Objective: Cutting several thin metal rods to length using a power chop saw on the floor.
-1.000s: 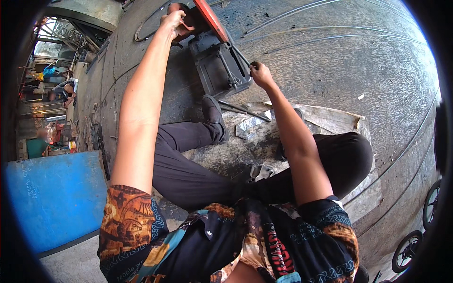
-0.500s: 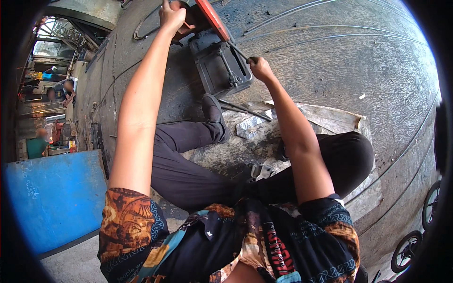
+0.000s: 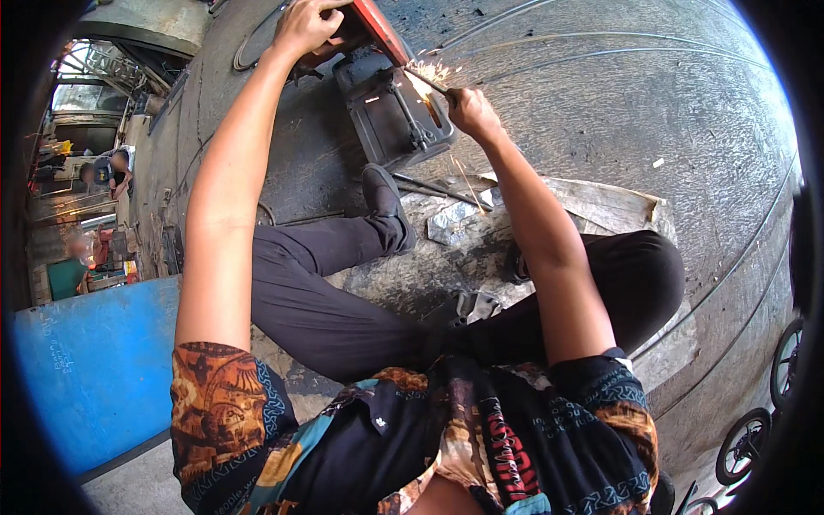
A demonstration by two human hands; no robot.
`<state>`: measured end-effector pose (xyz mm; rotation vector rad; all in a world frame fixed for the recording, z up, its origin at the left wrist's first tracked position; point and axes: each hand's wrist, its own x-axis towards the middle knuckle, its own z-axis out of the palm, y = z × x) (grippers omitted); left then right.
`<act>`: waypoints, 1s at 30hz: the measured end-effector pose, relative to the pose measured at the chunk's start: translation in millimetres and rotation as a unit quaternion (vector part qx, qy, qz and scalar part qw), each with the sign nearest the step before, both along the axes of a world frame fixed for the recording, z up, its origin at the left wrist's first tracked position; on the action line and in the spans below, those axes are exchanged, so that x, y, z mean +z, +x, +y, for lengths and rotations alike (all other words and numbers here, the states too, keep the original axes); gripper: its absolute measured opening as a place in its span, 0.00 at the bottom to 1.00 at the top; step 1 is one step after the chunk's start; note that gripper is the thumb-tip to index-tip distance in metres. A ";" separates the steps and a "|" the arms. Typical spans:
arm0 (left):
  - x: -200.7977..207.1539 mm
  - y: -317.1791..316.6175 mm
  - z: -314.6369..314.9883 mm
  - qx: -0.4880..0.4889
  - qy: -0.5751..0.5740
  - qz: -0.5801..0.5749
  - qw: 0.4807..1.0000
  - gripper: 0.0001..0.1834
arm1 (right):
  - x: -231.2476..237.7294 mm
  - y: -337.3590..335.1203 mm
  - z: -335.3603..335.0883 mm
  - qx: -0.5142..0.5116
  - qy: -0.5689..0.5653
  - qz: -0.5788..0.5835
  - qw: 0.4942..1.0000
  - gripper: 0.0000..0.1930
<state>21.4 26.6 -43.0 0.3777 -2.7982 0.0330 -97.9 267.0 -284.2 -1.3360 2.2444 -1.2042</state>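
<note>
A chop saw with a red guard [image 3: 383, 33] and a dark grey base [image 3: 378, 142] stands on the floor at the top of the view. My left hand [image 3: 306, 28] is closed at the saw's handle, beside the guard; the handle is mostly covered by the hand. In my right hand [image 3: 474, 113] a thin dark metal rod [image 3: 427, 82] is gripped, its far end reaching the guard's lower edge. Bright sparks [image 3: 433, 72] spray there and fall over the base. A clamp screw [image 3: 410, 116] runs along the base.
Two dark rods [image 3: 421, 184] and a crumpled silvery sheet [image 3: 453, 225] lie near my shoe [image 3: 384, 206]. A grey metal piece [image 3: 475, 306] sits between my legs. Long rods [image 3: 558, 39] stretch across the floor. A blue panel [image 3: 94, 369] and people are at left; wheels [image 3: 743, 446] stand at right.
Sparks have appeared where the rod meets the saw. The red guard and my left hand have shifted slightly; my right hand has moved a little up and still grips the rod.
</note>
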 end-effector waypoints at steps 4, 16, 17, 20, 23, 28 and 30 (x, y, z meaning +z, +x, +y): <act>-5.3 -10.4 3.4 -0.007 -0.015 -0.002 1.000 0.21 | 3.0 -7.0 6.1 -0.003 0.033 0.018 0.999 0.12; -8.6 -12.2 3.0 0.007 -0.017 0.015 1.000 0.22 | 15.1 -6.9 12.6 -0.018 -0.031 0.100 0.994 0.11; -8.3 -10.4 0.2 0.006 -0.027 0.015 1.000 0.22 | 18.1 -5.7 11.2 -0.014 -0.025 0.111 0.993 0.11; -10.9 -9.0 -4.2 0.001 -0.014 0.030 0.999 0.23 | 17.7 -4.1 10.6 -0.011 -0.024 0.124 0.992 0.12; -12.6 -11.8 -4.5 0.001 -0.031 0.035 0.999 0.22 | 10.2 -5.2 10.9 -0.015 -0.035 0.127 0.991 0.12; -14.0 -11.6 -3.4 0.003 -0.005 0.043 0.999 0.22 | 6.3 -4.6 10.5 -0.019 -0.043 0.134 0.990 0.12; -13.6 -10.8 -4.9 -0.003 0.015 0.050 0.999 0.21 | 5.4 -5.3 9.3 -0.024 -0.064 0.159 0.985 0.12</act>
